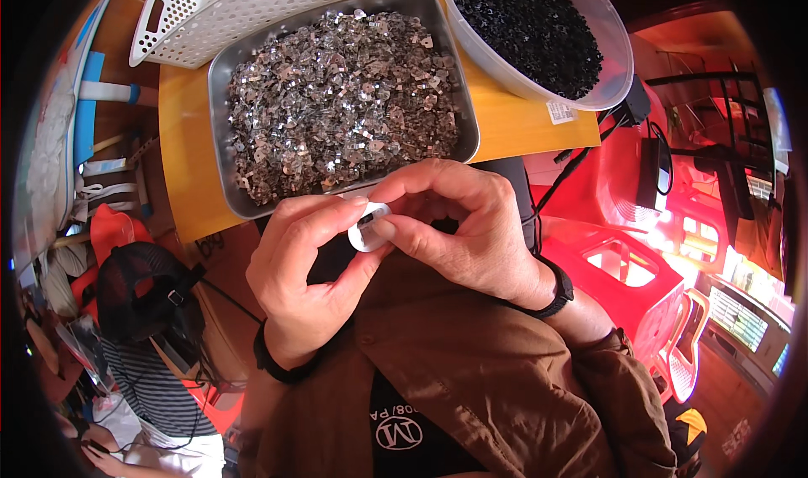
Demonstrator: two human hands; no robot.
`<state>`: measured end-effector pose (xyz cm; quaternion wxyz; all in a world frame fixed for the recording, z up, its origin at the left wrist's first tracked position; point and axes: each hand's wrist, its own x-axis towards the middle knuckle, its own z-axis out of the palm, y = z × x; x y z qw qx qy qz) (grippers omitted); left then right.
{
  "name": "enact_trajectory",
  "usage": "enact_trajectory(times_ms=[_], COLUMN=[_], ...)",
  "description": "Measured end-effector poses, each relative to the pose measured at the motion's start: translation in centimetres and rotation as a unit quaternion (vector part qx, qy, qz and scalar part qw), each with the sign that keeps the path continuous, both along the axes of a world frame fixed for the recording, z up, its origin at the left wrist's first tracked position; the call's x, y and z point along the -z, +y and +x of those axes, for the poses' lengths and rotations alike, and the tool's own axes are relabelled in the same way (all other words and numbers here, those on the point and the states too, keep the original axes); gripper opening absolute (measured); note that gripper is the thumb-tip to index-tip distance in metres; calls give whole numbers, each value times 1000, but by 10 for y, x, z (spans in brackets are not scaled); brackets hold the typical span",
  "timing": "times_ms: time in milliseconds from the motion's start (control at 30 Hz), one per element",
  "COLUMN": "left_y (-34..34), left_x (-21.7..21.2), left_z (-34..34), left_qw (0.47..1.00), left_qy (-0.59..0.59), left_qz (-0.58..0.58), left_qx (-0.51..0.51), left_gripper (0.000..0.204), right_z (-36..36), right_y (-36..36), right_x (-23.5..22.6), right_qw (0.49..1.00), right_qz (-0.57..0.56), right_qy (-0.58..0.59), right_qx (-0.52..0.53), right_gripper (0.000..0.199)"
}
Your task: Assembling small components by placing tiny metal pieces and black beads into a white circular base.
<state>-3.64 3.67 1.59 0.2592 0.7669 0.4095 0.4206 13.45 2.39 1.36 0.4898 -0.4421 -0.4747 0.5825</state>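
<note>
Between my two hands is a small round white plastic piece (368,237) with a dark slot in it. My left hand (299,263) pinches its left side between thumb and fingers. From the right, my right hand (459,230) presses its thumb onto the face of the piece, fingers curled behind. Whether a smaller part sits under that thumb is hidden. Just beyond my hands, a metal tray (220,141) is heaped with small shiny metal pieces (337,99). A clear plastic tub (621,57) of small black parts (530,32) stands at the far right.
A white perforated basket (181,28) stands behind the tray on the yellow tabletop (187,154). Red plastic stools (619,272) and black cables (560,175) are at the right. A co-worker in a black cap (143,289) sits at the left.
</note>
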Motion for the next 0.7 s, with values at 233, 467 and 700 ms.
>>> enact_trajectory(times_ms=[233, 467, 700], left_y=[-1, -3, -5], left_x=[1, -2, 4], left_z=[4, 6, 8], left_qw=[1000, 1000, 1000], left_qy=[-7, 14, -14], left_qz=[24, 24, 20], left_qx=[-13, -11, -20], left_gripper=[43, 44, 45], right_z=[0, -1, -3], right_y=[0, -1, 1], right_x=[-3, 1, 2], right_qw=[999, 998, 997], right_qz=[-37, -11, 12], right_qy=[17, -42, -47], right_qx=[12, 37, 54], right_gripper=[13, 16, 12])
